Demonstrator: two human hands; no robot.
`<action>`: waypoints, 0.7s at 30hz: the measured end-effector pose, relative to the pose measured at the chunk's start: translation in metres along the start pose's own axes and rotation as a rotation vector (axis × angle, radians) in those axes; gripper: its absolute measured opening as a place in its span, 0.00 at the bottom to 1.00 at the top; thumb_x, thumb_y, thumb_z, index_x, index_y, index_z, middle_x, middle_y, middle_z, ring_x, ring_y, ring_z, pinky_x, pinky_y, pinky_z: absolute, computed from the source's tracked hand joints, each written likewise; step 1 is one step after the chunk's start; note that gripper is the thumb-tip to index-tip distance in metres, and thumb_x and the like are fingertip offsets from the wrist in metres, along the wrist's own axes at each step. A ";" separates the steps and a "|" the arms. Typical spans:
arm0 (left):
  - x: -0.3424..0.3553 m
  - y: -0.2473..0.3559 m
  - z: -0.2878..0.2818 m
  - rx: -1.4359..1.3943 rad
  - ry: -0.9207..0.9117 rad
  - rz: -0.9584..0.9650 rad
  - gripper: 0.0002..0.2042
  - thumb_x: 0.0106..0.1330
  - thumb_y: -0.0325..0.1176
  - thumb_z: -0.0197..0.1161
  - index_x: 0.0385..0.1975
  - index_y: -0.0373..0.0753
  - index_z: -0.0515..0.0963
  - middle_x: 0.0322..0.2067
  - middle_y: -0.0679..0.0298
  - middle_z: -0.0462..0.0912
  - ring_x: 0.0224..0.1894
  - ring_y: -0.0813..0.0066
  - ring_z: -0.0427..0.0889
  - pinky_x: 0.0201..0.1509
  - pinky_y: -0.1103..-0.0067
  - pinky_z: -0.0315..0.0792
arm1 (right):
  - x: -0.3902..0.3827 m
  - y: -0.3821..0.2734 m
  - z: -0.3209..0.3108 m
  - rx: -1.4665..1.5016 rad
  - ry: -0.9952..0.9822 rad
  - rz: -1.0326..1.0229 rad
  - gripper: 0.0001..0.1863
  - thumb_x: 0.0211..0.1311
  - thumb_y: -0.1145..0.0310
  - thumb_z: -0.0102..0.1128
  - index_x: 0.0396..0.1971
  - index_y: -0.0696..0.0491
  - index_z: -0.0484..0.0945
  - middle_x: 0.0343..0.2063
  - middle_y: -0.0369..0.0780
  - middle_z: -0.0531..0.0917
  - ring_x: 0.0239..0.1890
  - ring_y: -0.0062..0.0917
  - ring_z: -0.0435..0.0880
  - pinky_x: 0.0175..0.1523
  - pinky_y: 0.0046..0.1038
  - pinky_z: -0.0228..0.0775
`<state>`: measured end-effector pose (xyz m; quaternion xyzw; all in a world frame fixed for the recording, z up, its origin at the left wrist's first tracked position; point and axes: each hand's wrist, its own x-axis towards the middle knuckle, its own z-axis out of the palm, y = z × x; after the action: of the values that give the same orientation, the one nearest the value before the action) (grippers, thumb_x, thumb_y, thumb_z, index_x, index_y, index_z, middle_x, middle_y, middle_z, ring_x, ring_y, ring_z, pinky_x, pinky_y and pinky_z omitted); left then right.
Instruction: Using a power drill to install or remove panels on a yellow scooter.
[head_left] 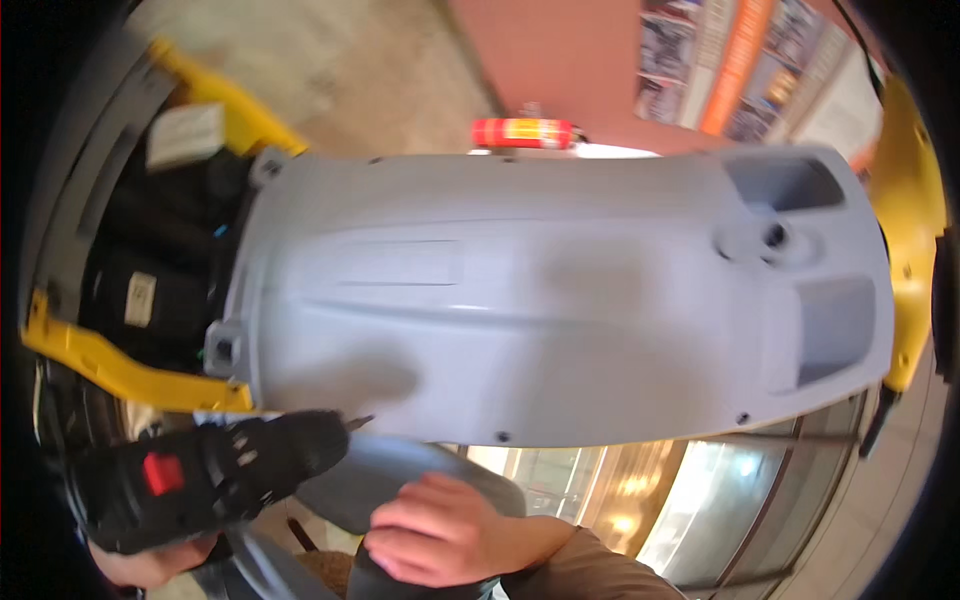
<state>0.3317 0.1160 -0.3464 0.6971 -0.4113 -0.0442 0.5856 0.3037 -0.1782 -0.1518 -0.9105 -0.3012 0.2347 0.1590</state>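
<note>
A black cordless drill (215, 475) with a red button lies across the lower left of the view. My left hand (150, 563) wraps round its grip, mostly hidden under the drill body. The drill's bit (360, 422) points right, by the lower left edge of a large light-grey plastic cover (500, 280). Below that edge, my right hand (430, 530) is closed, fingers curled inward; anything inside it is hidden. The cover has several small holes along its edges and two recesses with a round fitting between them at its right end.
Yellow frame parts (130, 370) flank the cover at left, and another yellow part (910, 230) at right. A black compartment (150, 260) lies open beside the cover's left end. Beyond it stand a red fire extinguisher (525, 132) and a printed board (750, 70).
</note>
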 end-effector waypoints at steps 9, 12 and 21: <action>0.033 0.052 0.006 0.207 0.045 -0.192 0.28 0.43 0.28 0.70 0.51 0.43 0.85 0.50 0.62 0.87 0.52 0.59 0.85 0.59 0.65 0.77 | -0.004 -0.049 -0.017 0.253 0.627 -0.522 0.12 0.68 0.71 0.60 0.22 0.55 0.79 0.17 0.33 0.68 0.17 0.21 0.70 0.24 0.26 0.54; 0.084 0.078 -0.014 0.301 -0.009 0.155 0.23 0.46 0.30 0.72 0.48 0.43 0.85 0.46 0.62 0.88 0.48 0.60 0.85 0.55 0.68 0.78 | -0.007 -0.061 -0.026 0.346 0.684 -0.632 0.13 0.69 0.70 0.60 0.22 0.56 0.78 0.16 0.33 0.67 0.16 0.21 0.69 0.22 0.26 0.51; 0.182 0.226 -0.049 -0.341 0.121 -0.586 0.15 0.60 0.25 0.63 0.48 0.34 0.84 0.22 0.69 0.79 0.22 0.81 0.74 0.33 0.81 0.70 | -0.030 -0.070 -0.042 0.355 0.877 -0.760 0.05 0.53 0.72 0.69 0.29 0.53 0.81 0.22 0.36 0.76 0.23 0.28 0.77 0.27 0.29 0.66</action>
<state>0.3596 0.0456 -0.0619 0.6790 -0.1447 -0.2372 0.6795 0.2716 -0.1491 -0.0766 -0.7107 -0.4677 -0.1892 0.4903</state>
